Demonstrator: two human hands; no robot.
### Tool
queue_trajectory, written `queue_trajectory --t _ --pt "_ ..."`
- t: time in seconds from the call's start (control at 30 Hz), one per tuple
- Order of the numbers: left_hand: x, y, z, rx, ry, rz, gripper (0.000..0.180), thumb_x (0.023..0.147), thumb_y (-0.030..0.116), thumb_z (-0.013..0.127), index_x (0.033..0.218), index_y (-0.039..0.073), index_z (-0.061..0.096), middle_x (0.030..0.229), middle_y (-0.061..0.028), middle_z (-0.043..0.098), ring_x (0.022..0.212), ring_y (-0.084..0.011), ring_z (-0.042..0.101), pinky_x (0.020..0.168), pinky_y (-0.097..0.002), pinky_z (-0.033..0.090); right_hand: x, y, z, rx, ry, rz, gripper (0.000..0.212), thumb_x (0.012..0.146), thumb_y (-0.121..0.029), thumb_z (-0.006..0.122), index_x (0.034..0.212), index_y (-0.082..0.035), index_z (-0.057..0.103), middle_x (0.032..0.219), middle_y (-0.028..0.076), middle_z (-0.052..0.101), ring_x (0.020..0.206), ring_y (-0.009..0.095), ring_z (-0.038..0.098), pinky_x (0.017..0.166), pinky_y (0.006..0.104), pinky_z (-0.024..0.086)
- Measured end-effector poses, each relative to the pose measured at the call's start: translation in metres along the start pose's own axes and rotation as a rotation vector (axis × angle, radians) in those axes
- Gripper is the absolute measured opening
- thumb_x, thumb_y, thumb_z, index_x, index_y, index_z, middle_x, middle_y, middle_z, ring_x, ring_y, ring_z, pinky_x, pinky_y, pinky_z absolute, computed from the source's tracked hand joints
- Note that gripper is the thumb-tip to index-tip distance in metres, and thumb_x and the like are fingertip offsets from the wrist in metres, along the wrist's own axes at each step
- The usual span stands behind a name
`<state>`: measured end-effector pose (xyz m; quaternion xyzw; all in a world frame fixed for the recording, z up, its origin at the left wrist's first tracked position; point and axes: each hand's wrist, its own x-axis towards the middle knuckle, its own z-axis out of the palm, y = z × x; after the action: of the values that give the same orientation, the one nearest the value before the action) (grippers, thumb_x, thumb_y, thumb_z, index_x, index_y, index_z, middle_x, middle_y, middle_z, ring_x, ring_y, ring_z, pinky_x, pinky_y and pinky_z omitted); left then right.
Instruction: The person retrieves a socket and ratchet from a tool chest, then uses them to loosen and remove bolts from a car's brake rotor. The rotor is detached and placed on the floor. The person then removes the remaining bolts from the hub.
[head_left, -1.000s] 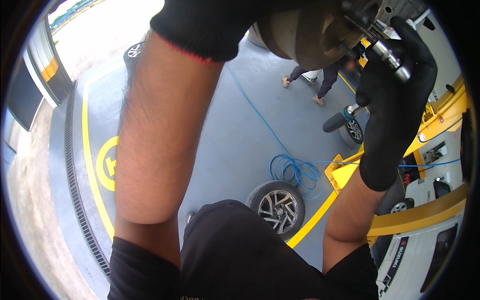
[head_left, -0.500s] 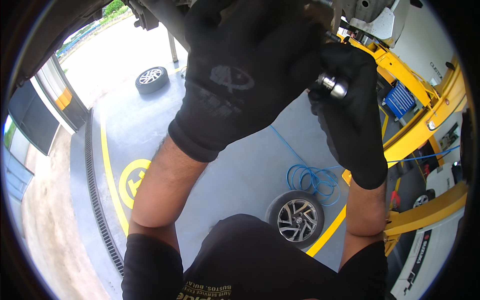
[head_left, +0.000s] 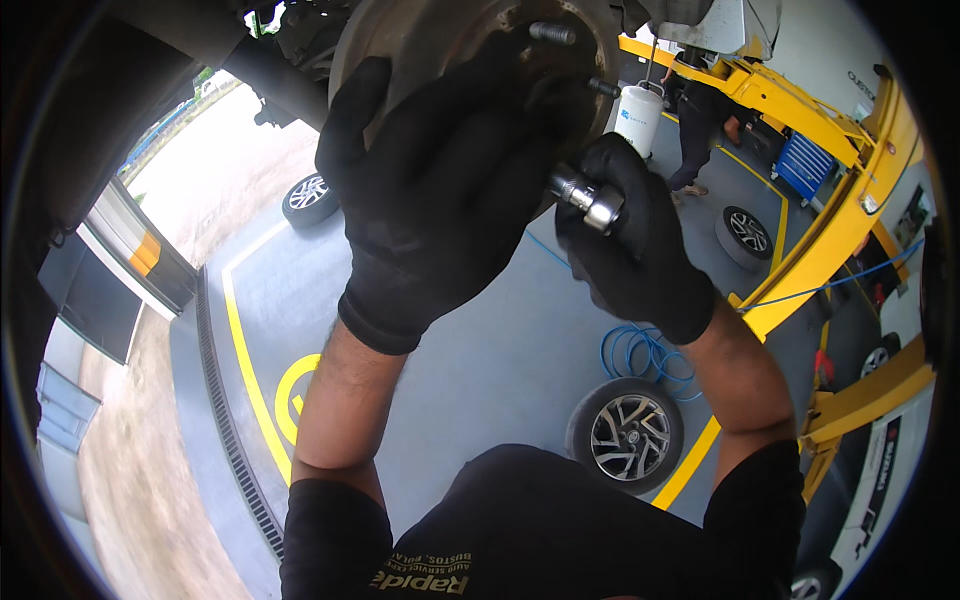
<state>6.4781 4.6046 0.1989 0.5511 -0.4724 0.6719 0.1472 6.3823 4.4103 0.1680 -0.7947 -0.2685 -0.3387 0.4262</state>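
Overhead is a worn metal brake disc with wheel studs sticking out. My left hand, in a black glove, lies against its lower part with the thumb stretched apart. The left fingertips are dark against the metal and hard to make out. My right hand, also gloved in black, is closed around a chrome socket ratchet. The ratchet's round head and socket show beside the right thumb, just under the disc; its handle is hidden by the glove.
A wheel lies below by a coiled blue hose. Other wheels rest at the far left and right. Yellow lift arms run along the right. Another person stands beyond a white canister.
Both hands have come lower and leftward in view, with the ratchet still in the right one. More of the disc and studs now shows, and the other person and white canister have appeared.
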Motion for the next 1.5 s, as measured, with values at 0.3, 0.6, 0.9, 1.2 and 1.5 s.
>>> queue_trajectory --t 0.3,0.6,0.9,1.2,1.5 --pt "0.01 -0.062 0.012 -0.029 0.077 0.326 0.043 0.073 0.031 0.09 0.111 0.012 0.078 0.125 -0.0119 0.073 0.127 -0.0388 0.061 0.108 -0.0518 0.043 0.019 -0.01 -0.015 -0.659 0.013 -0.344 0.032 0.08 -0.007 0.071 0.111 -0.003 0.062 0.088 0.013 0.066 0.067 0.032 0.064 0.062 0.0427 0.051" --pt "0.028 -0.004 -0.011 0.157 -0.158 0.083 0.027 0.073 0.029 0.091 0.094 0.017 0.08 0.121 -0.004 0.075 0.14 -0.0416 0.051 0.113 -0.0493 0.036 0.032 -0.007 -0.036 -0.99 -0.019 -0.657 0.037 0.078 -0.009 0.074 0.113 -0.005 0.062 0.095 0.01 0.066 0.079 0.031 0.066 0.074 0.0462 0.054" --pt "0.013 -0.005 0.011 -0.023 0.021 -0.021 0.036 0.069 0.026 0.092 0.103 0.021 0.081 0.123 0.0008 0.074 0.137 -0.0374 0.055 0.116 -0.049 0.038 0.023 -0.002 -0.039 -0.978 -0.04 -0.579 0.039 0.083 -0.018 0.075 0.121 -0.016 0.066 0.1 0.011 0.066 0.09 0.027 0.07 0.066 0.0426 0.055" --pt "0.01 -0.005 0.015 -0.004 0.004 -0.023 0.039 0.072 0.029 0.091 0.108 0.017 0.08 0.125 -0.0025 0.071 0.14 -0.0393 0.054 0.114 -0.052 0.039 0.015 0.004 -0.028 -0.587 -0.066 -0.299 0.042 0.075 -0.011 0.075 0.116 -0.007 0.065 0.085 0.011 0.068 0.072 0.032 0.069 0.067 0.045 0.054" --pt "0.013 -0.004 0.012 -0.006 0.0 -0.072 0.032 0.072 0.021 0.087 0.103 0.017 0.081 0.125 -0.0058 0.071 0.138 -0.0398 0.055 0.11 -0.0538 0.043 0.015 -0.021 -0.015 0.293 -0.24 0.53 0.055 0.083 -0.006 0.069 0.136 -0.001 0.059 0.099 0.017 0.069 0.078 0.029 0.07 0.071 0.0446 0.055"
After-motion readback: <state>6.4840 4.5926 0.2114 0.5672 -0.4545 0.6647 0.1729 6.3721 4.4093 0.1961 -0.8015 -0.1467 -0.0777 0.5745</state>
